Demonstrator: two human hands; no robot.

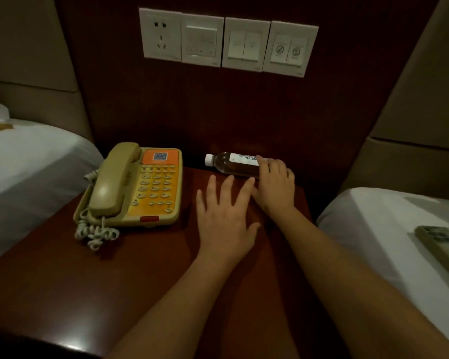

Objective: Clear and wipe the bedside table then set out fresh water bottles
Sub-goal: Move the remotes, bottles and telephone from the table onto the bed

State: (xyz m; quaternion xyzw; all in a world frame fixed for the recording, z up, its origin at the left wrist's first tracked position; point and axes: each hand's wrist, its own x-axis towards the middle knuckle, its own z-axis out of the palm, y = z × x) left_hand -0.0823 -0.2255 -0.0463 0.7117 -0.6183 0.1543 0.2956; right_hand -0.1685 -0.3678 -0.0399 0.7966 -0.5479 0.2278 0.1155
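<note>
A clear water bottle (235,164), white-capped and labelled, lies on its side at the bedside table's (62,281) back edge, seemingly full.

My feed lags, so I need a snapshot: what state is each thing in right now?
Water bottle: on its side, capped, at the table's back edge.
Right hand: fingers curled over the bottle.
Left hand: open, fingers spread above the table.
Telephone: handset on its cradle.
Mobile phone: lying on the right bed.
</note>
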